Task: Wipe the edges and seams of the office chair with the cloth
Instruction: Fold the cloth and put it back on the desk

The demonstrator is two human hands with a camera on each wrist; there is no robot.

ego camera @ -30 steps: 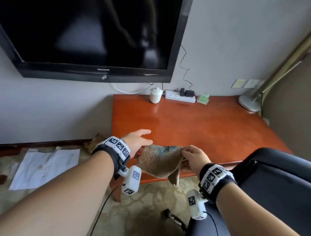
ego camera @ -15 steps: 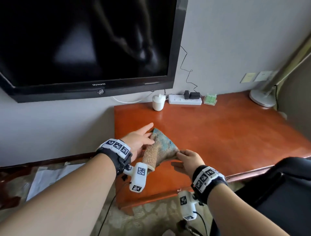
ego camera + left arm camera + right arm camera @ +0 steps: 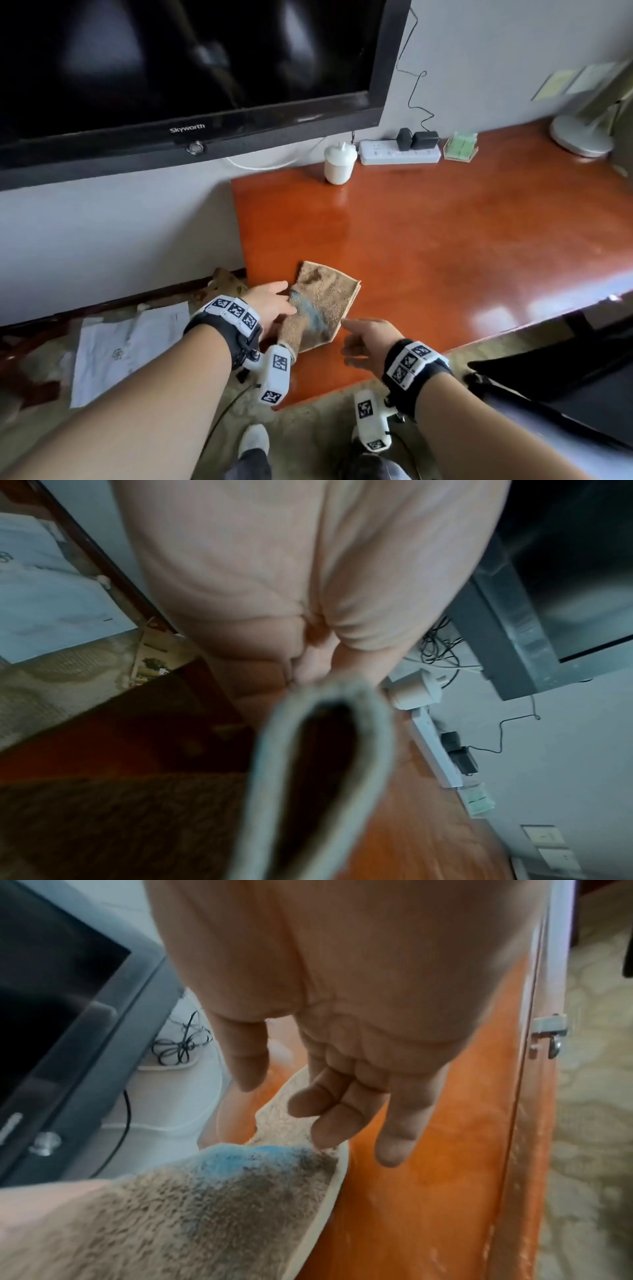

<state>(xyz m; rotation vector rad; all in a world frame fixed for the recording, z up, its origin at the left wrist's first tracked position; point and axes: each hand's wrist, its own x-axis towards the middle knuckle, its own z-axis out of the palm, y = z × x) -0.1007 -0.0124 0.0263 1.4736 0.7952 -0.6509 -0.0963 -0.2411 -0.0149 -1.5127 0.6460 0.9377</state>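
Observation:
A folded brown cloth (image 3: 325,298) with a blue-grey stain lies on the orange-red desk (image 3: 445,257) near its front left corner. My left hand (image 3: 270,303) grips the cloth's left side, thumb on top; in the left wrist view the cloth (image 3: 274,750) loops out from under the palm of the left hand (image 3: 308,588). My right hand (image 3: 370,337) hovers just off the cloth's right edge. Seen from the right wrist, the right hand (image 3: 342,1085) hangs loosely curled over the cloth (image 3: 205,1218), holding nothing. The black office chair (image 3: 565,370) stands at the lower right.
A wall-mounted TV (image 3: 171,68) hangs above the desk's left end. Along the back edge stand a white jar (image 3: 339,164), a power strip (image 3: 399,154), a green box (image 3: 460,147) and a white lamp base (image 3: 579,137). Papers (image 3: 126,353) lie on the carpet at left.
The cloth was held up between both hands; it has since been folded over and laid down on the desk. My right hand has let go of it. The view has moved closer to the desk.

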